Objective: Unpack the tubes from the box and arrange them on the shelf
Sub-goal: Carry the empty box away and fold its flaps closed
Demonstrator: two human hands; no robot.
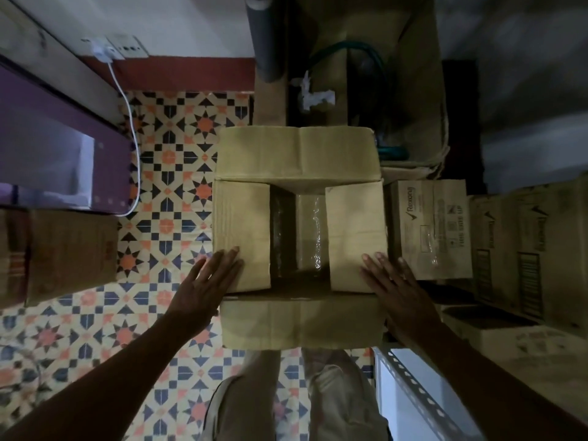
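A brown cardboard box (pixel 299 154) stands on the patterned floor in front of me, its far and near flaps folded outward. The two side flaps lie partly inward, leaving a dark gap in the middle where clear tape glints. No tubes show inside. My left hand (pixel 203 281) lies flat with straight fingers on the near corner of the left flap (pixel 240 227). My right hand (pixel 397 288) lies flat with spread fingers on the near corner of the right flap (pixel 354 230).
Printed cartons (pixel 429 227) are stacked at the right, beside a white metal shelf upright (pixel 413 386). A brown carton (pixel 70 253) sits at the left under a purple unit (pixel 54 138). An open box (pixel 366 74) stands behind. A white cable (pixel 132 135) hangs at the left wall.
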